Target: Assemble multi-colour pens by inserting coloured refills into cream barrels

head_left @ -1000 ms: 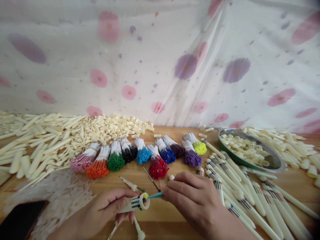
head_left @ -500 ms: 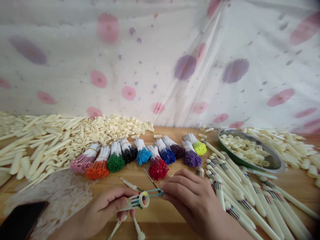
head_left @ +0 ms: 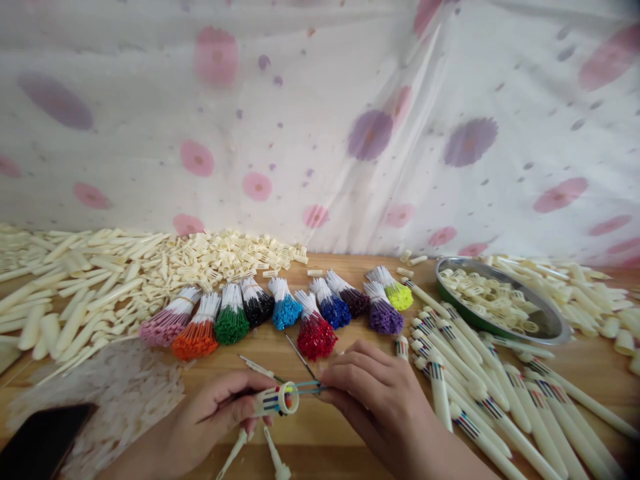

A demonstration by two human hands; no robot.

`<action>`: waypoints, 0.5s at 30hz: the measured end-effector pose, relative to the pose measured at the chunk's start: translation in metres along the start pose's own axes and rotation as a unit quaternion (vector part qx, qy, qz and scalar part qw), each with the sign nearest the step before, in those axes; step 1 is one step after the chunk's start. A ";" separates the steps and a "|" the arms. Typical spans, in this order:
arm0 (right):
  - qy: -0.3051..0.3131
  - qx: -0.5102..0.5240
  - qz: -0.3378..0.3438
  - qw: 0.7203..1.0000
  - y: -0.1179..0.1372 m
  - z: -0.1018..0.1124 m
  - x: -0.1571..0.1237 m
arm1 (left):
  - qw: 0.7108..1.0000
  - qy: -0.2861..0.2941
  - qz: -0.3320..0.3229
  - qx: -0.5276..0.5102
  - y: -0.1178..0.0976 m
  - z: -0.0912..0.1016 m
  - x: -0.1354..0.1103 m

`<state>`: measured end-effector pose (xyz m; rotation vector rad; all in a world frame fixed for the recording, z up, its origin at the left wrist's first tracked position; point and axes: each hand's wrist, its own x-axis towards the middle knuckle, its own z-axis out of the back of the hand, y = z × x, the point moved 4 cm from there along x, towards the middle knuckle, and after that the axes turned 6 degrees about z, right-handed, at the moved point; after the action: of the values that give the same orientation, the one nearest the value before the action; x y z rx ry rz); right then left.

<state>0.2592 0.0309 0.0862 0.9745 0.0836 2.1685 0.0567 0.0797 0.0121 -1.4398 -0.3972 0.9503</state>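
Observation:
My left hand (head_left: pixel 220 407) is closed around a cream slotted pen barrel (head_left: pixel 270 400). Blue and dark sliders show in the barrel's slots, and yellow, orange and red bits show inside its open end, which faces right. My right hand (head_left: pixel 375 393) pinches thin light-blue strips (head_left: pixel 307 387) that reach into that opening; whether they are refills or tool prongs I cannot tell. Below my left hand lie pale pen parts (head_left: pixel 276 455). Beyond the hands, a thin dark rod (head_left: pixel 299 353) lies near a bundle of red-tipped refills (head_left: pixel 317 333).
Refill bundles in several colours, such as orange (head_left: pixel 196 337), form a row. Cream parts (head_left: pixel 110 273) are heaped at left, above clear plastic pieces (head_left: pixel 125 393) and a phone (head_left: pixel 45 440). At right are assembled pens (head_left: pixel 500 400) and a metal bowl (head_left: pixel 560 330) of slotted rings.
The light-blue strips show thinner and turned slightly, and my right hand has shifted a little left. Orange and red now show inside the barrel's mouth. My left hand keeps its hold.

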 end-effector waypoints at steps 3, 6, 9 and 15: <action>-0.006 0.007 0.003 1.000 -0.001 0.000 -0.001 | 1.000 -0.011 -0.007 0.013 0.000 0.001 -0.001; -0.008 0.003 0.004 1.000 0.000 -0.001 -0.001 | 0.999 -0.025 -0.016 0.034 0.000 0.003 -0.002; -0.011 0.000 0.000 1.000 0.000 -0.001 -0.001 | 0.997 -0.057 -0.023 0.045 -0.003 0.003 -0.003; -0.020 0.000 0.003 1.000 0.003 -0.001 -0.002 | 0.981 -0.134 -0.105 0.089 -0.016 0.003 -0.008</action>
<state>0.2577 0.0280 0.0850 1.0203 0.0623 2.1533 0.0550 0.0779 0.0298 -1.0876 -0.6345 0.9822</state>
